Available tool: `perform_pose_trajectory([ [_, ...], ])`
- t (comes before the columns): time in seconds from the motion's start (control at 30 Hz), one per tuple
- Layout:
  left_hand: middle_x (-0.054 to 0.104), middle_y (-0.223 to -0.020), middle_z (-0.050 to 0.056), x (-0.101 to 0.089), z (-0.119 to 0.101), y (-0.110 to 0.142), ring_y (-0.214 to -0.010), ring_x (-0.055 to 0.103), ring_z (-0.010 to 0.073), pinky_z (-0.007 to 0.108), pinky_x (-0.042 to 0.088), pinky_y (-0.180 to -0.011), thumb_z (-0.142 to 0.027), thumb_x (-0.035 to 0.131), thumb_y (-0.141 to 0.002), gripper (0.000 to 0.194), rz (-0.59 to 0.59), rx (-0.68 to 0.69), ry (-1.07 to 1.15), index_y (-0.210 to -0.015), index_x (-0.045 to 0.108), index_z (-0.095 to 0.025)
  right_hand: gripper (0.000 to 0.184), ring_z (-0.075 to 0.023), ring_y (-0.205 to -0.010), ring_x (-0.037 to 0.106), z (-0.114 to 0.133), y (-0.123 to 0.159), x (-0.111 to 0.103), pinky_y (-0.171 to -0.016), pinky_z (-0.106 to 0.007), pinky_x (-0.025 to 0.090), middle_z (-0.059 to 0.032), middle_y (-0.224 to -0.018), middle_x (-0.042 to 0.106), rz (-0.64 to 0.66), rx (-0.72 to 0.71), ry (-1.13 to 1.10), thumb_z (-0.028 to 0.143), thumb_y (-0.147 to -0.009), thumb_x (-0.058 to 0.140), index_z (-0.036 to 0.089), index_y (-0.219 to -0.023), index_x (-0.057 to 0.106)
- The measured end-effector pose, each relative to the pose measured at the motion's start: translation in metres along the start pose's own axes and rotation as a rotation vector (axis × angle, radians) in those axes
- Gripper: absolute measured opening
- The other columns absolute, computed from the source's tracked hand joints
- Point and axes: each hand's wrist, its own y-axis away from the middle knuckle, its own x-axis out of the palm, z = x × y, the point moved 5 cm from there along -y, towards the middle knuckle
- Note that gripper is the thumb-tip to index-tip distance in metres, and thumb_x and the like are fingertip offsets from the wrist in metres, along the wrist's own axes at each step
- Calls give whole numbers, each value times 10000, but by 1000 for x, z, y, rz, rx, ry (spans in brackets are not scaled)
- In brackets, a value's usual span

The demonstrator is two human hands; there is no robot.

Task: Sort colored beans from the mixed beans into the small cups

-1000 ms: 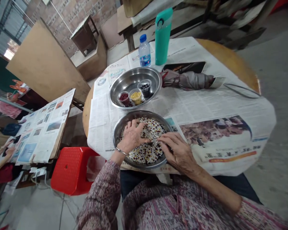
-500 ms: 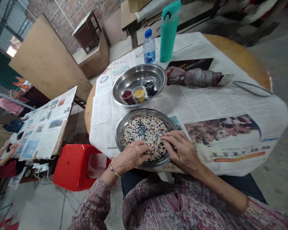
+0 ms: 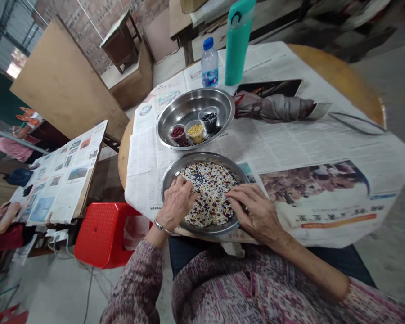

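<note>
A steel dish [image 3: 170, 176] full of mixed white, red and black beans [image 3: 211, 191] sits at the near edge of the round table. My left hand [image 3: 176, 202] rests on the beans at the dish's left side, fingers curled into the pile. My right hand [image 3: 256, 211] lies on the dish's right rim, its fingers bent and touching the beans. Behind it a second steel dish [image 3: 189, 108] holds three small cups: red beans [image 3: 177, 132], yellow beans [image 3: 195, 129] and black beans [image 3: 209, 118].
Newspaper [image 3: 310, 148] covers the table. At the back stand a water bottle [image 3: 209, 63] and a teal flask [image 3: 237, 42]; a folded grey umbrella [image 3: 276, 108] lies to the right. A red stool [image 3: 101, 234] stands left, beside a board with newspaper [image 3: 60, 175].
My left hand went from the middle of the beans to the near rim, then moved up the dish's left side. My right hand has stayed at the right rim.
</note>
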Motion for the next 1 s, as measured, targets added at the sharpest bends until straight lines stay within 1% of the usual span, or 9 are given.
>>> perform_pose_trajectory([
  [0.1,549,-1194,63,3,-2,-12,-1137,519,244,385,488,-986,-371,684,-867,320,-72,79,47,-1135,588,-225,183,-255,-988,588,-1,1,1,-901,-434,519,-96,-983,663,6,11,2,119,-880,562,193,-1020,652],
  [0.17,548,-1200,71,10,-7,-22,-1114,533,238,380,488,-979,-290,689,-853,333,-47,110,82,-1165,595,-224,179,-255,-989,589,-1,1,1,-903,-435,517,-95,-982,665,9,13,4,124,-883,558,195,-1015,654],
  [0.33,635,-924,37,18,-19,-38,-905,603,165,292,486,-897,-71,575,-842,200,59,149,250,-975,687,-170,176,-249,-974,594,0,1,0,-887,-423,521,-89,-974,670,6,15,0,120,-885,550,197,-1002,657],
  [0.47,625,-661,-31,20,-19,-34,-654,558,125,241,471,-695,-119,623,-800,163,175,54,517,-905,735,-173,179,-253,-979,597,-2,1,1,-892,-438,521,-91,-977,673,19,31,-9,134,-887,545,202,-1003,663],
  [0.53,630,-618,-47,22,-21,-28,-586,528,109,226,452,-638,-145,616,-802,177,192,25,631,-922,742,-175,185,-256,-983,598,-3,2,1,-894,-447,521,-89,-983,673,21,42,-12,138,-886,543,210,-1006,665],
  [0.7,726,-840,-9,18,-39,-26,-772,635,130,270,515,-821,-74,600,-801,175,6,107,638,-860,728,-178,212,-253,-974,601,-4,3,1,-881,-448,525,-79,-992,665,-2,67,-23,132,-880,540,234,-1030,650],
  [0.8,720,-1004,38,8,-47,-36,-941,656,156,307,527,-910,-73,578,-854,185,-106,208,606,-955,697,-173,223,-252,-976,601,-3,3,0,-882,-442,525,-87,-1006,656,-19,62,-19,123,-879,544,229,-1054,633],
  [0.9,671,-1134,74,-3,-37,-42,-1110,615,180,355,500,-1007,-74,502,-912,244,-262,196,529,-1065,655,-185,232,-248,-975,600,-2,2,0,-883,-434,523,-90,-1006,652,-23,47,-12,114,-882,541,223,-1071,621],
  [1.0,630,-1145,68,-5,-17,-36,-1089,607,174,358,503,-999,-65,462,-925,268,-316,96,459,-1084,631,-200,227,-248,-976,598,-1,1,0,-882,-428,522,-94,-996,650,-15,30,-6,112,-885,541,210,-1075,616],
])
